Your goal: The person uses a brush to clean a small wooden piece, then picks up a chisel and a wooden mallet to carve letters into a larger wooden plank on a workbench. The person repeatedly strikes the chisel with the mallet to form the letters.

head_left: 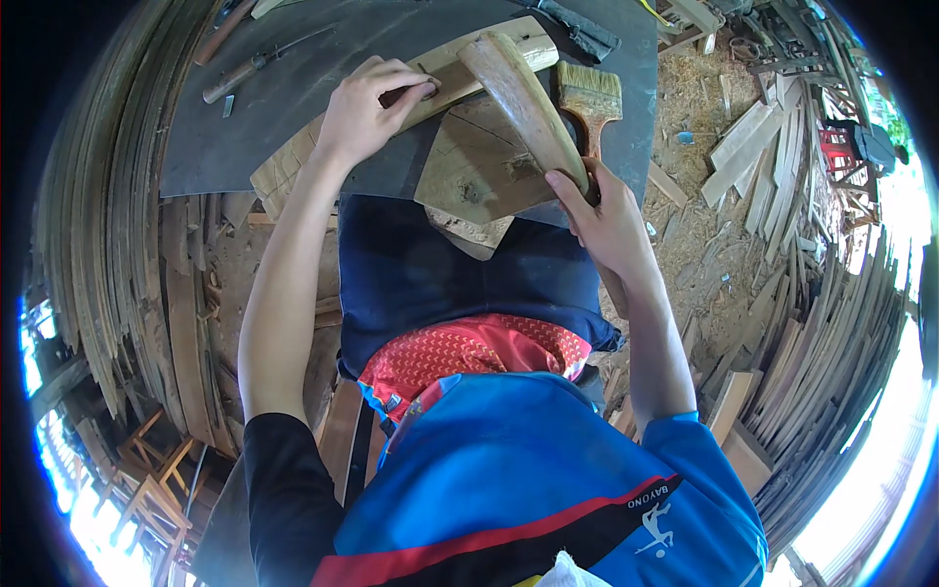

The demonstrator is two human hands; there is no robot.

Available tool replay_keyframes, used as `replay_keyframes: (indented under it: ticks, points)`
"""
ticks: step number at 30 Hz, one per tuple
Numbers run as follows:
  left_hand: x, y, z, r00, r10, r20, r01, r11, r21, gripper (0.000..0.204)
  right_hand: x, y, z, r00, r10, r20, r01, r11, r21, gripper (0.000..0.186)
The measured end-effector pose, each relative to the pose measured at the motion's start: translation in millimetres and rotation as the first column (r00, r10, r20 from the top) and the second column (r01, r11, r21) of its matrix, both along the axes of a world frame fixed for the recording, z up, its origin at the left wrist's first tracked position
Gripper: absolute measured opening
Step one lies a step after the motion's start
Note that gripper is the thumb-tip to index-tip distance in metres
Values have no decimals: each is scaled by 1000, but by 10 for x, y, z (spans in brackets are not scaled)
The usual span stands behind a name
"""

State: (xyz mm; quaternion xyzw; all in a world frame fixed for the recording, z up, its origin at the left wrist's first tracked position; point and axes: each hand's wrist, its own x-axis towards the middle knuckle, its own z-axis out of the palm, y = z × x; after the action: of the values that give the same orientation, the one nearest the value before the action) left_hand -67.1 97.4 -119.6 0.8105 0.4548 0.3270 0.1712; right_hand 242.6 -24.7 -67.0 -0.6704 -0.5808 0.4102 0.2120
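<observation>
My left hand (pixel 377 108) is pinched over a long curved wooden piece (pixel 293 161), its fingertips around something small and dark that I cannot make out. My right hand (pixel 599 215) grips the lower end of a smooth rounded wooden bar (pixel 514 98), whose upper end lies over the curved piece. Under the bar is an angular wooden block (pixel 465 171) at the table's near edge, with more wood below it. A wide bristle brush (pixel 590 88) lies just right of the bar.
The dark tabletop (pixel 254 137) holds a wood-handled pointed tool (pixel 235 83) and a dark tool (pixel 582 29) at the back. Stacked planks (pixel 98 215) line the left, loose boards (pixel 743 147) and shavings cover the right floor, and wooden frames (pixel 156 470) stand lower left.
</observation>
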Motion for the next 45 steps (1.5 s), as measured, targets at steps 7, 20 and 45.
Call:
replay_keyframes:
  ticks: [7, 20, 45]
  points:
    - [3, -4, 19, 1000, -10, -16, 10, 1000, -4, 15, 0, -10, -17, 1000, -1, -6, 1, 1000, 15, 55]
    - [21, -35, -13, 999, 3, -43, 2, 993, 122, 12, 1, -16, -29, 1000, 1, -7, -1, 1000, 30, 55]
    - [143, -335, -8, 970, 211, -123, -175, 952, 253, 12, -135, -263, 32, 972, 98, 212, -169, 922, 348, 46]
